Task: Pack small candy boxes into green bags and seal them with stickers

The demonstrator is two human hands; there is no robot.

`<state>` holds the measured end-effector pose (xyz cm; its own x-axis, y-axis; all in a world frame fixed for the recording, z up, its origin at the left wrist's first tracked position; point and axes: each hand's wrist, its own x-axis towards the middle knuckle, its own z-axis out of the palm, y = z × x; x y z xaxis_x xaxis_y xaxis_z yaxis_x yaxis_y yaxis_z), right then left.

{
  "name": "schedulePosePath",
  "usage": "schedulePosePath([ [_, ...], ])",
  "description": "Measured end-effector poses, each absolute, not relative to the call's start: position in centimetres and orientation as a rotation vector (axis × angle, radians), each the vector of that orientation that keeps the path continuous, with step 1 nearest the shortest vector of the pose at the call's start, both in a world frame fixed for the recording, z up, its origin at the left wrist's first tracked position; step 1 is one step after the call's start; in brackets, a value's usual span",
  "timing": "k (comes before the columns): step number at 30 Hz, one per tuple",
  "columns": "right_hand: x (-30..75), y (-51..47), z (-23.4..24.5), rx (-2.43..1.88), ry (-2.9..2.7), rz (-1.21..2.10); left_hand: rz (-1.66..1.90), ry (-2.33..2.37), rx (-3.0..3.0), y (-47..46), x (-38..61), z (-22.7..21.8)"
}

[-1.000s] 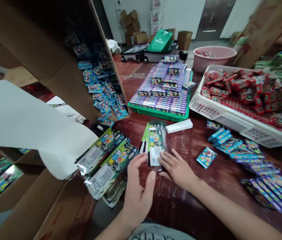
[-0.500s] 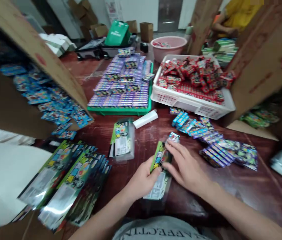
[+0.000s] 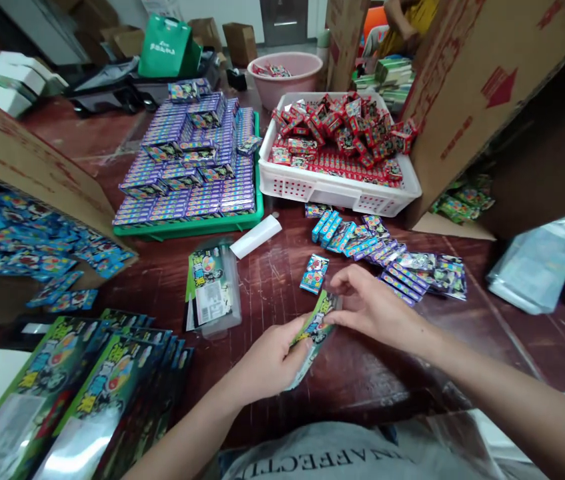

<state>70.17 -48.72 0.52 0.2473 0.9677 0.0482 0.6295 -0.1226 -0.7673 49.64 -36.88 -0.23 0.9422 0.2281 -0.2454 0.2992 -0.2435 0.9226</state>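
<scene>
My left hand [image 3: 277, 360] grips a small green-and-black printed packaging bag [image 3: 316, 323], thumb on top, the bag tilted over the table. At its upper right edge is my right hand [image 3: 375, 310], with thumb and curled fingers pinching near the opening. Just beyond the bag lies one small blue packet [image 3: 314, 273]. To the left, a clear plastic sleeve with printed green cards [image 3: 211, 287] rests flat beside a white paper strip [image 3: 255, 237]. A row of blue and purple packets [image 3: 382, 250] spreads out beyond my right hand.
Purple packets fill a green tray [image 3: 162, 232]; red ones fill a white basket [image 3: 307, 190]. Large printed bags [image 3: 97, 400] are stacked at left. Cardboard boxes [image 3: 462, 87] stand on both sides, blue packets [image 3: 27, 247] in the left one. A person's arm [image 3: 402, 23] shows behind.
The view has turned to the right. My right hand has come off the bag's face to its edge. The blue packet at the bag's top now lies apart on the table.
</scene>
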Motion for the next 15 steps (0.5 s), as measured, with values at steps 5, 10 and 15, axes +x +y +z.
schedulePosePath([
  [5, 70.3, -48.9, 1.3, -1.905, -1.716, 0.637, -0.058, 0.430, 1.669, -36.7, 49.3, -1.1],
  [10, 71.7, -49.6, 4.0, -1.545, -1.984, 1.025, -0.245, 0.327, 1.259, -36.9, 49.2, -1.6],
  [15, 71.0, -50.3, 2.3, -1.735, -1.544, 0.770, 0.050, 0.614, 1.229, -37.3, 49.7, -2.1],
])
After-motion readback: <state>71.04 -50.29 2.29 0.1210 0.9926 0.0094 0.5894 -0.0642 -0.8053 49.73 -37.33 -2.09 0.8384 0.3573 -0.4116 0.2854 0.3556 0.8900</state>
